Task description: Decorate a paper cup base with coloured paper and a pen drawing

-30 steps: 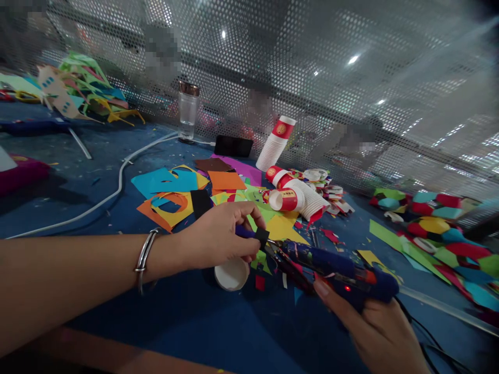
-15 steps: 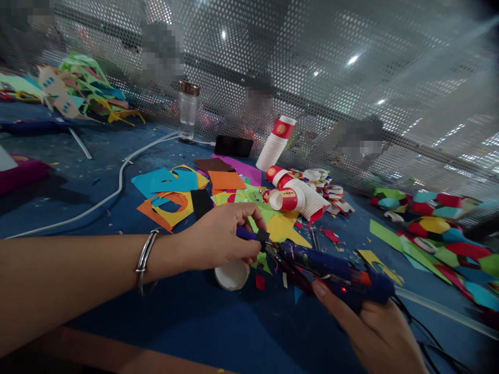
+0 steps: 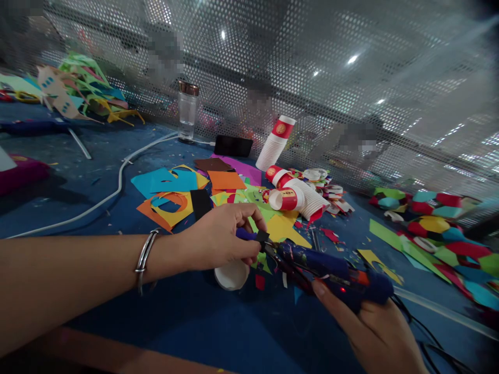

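My left hand (image 3: 224, 236) is closed in a pinch on a small black paper piece (image 3: 262, 237). A blue-purple item (image 3: 245, 235), partly hidden by the fingers, lies against that piece. My right hand (image 3: 374, 332) is wrapped round a blue hot glue gun (image 3: 323, 259) with a red light lit on its side. The gun's nozzle points left and is at the black piece; whether they touch I cannot tell. Along its underside runs a dark reddish part, too shadowed to name. Just below my left hand is a white paper cup (image 3: 231, 275), its open mouth showing.
Coloured paper sheets (image 3: 163, 181) and scraps lie beyond my hands. Red-and-white paper cups (image 3: 286, 199) lie at centre right, with a leaning stack (image 3: 276, 143) behind. A bottle (image 3: 188, 111), a phone (image 3: 233, 146) and a white cable (image 3: 120, 182) sit farther back. Paper chains (image 3: 444, 223) lie right.
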Available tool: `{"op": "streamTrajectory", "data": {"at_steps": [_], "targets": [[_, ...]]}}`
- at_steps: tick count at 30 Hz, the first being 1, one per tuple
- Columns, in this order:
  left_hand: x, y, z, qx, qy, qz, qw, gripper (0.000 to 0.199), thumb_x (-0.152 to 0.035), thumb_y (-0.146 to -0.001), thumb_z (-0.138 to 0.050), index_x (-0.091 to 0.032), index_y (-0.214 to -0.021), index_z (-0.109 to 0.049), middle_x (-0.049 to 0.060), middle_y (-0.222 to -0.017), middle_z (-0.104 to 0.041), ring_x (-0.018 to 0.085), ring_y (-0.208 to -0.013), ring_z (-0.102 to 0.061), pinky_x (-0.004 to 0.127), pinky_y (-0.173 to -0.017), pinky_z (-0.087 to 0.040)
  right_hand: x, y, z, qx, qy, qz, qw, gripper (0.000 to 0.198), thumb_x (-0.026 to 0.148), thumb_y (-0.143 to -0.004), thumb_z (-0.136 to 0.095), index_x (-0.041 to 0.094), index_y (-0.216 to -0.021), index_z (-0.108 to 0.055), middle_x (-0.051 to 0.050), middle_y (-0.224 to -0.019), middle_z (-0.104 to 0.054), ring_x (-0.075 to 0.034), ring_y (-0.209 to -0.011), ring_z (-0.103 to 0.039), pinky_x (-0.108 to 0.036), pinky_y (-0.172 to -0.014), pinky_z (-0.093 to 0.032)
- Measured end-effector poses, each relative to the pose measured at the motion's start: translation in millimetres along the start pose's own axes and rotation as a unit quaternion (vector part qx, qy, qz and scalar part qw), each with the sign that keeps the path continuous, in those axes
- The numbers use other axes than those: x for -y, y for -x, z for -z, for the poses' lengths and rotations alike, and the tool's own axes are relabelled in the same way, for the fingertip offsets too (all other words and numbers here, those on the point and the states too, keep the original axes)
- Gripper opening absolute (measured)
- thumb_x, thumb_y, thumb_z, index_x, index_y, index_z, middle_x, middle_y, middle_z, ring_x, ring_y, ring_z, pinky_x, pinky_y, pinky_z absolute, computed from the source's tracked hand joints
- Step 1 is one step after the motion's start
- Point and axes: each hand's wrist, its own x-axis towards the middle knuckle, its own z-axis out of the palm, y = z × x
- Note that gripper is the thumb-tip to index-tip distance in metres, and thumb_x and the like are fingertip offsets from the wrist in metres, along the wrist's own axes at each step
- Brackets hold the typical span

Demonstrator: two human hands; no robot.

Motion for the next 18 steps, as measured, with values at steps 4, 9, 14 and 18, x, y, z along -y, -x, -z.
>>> {"op": "streamTrajectory", "data": {"at_steps": [4, 9, 14, 18], "targets": [[0.9, -0.2, 0.6, 0.003, 0.003, 0.001, 1.0, 0.026, -0.014, -0.073, -0.067, -0.021, -0.098, -0.063, -0.005, -0.072, -0.067, 0.016, -0.059, -0.074, 0.024, -0.055, -0.056, -0.4, -0.8, -0.3, -0.006, -0.002, -0.012, 1.0, 0.032, 0.033, -0.102, -0.056, 0.029, -0.08, -0.079, 0.004, -0.072, -0.08, -0.018, -0.059, -0.075, -0.022, -0.06, -0.061], [-0.6, 0.7, 1.1, -0.002, 0.007, 0.003, 1.0, 0.027, -0.015, -0.073, -0.068, -0.021, -0.099, -0.063, -0.005, -0.07, -0.068, 0.015, -0.059, -0.073, 0.024, -0.057, -0.054, -2.3, -1.4, -0.6, 0.018, -0.031, -0.039, 0.999, 0.033, 0.034, -0.1, -0.058, 0.03, -0.072, -0.074, 0.004, -0.061, -0.072, -0.019, -0.051, -0.069, -0.024, -0.051, -0.058], [-1.7, 1.3, -0.1, -0.012, 0.033, 0.008, 0.999, 0.027, -0.016, -0.075, -0.07, -0.022, -0.1, -0.063, -0.005, -0.07, -0.071, 0.015, -0.06, -0.072, 0.025, -0.059, -0.054, 4.9, -0.6, -1.5, 0.012, -0.053, -0.088, 0.995, 0.036, 0.041, -0.099, -0.058, 0.029, -0.068, -0.072, 0.002, -0.067, -0.077, -0.021, -0.056, -0.069, -0.028, -0.054, -0.057], [2.5, -3.5, 4.2, -0.048, 0.075, 0.025, 0.996, 0.028, -0.018, -0.075, -0.072, -0.021, -0.101, -0.061, -0.003, -0.069, -0.072, 0.014, -0.061, -0.071, 0.026, -0.061, -0.055, 1.1, -1.6, 3.5, -0.033, -0.034, -0.17, 0.984, 0.049, 0.05, -0.096, -0.062, 0.025, -0.053, -0.062, 0.0, -0.05, -0.064, -0.02, -0.049, -0.061, -0.029, -0.051, -0.052]]}}
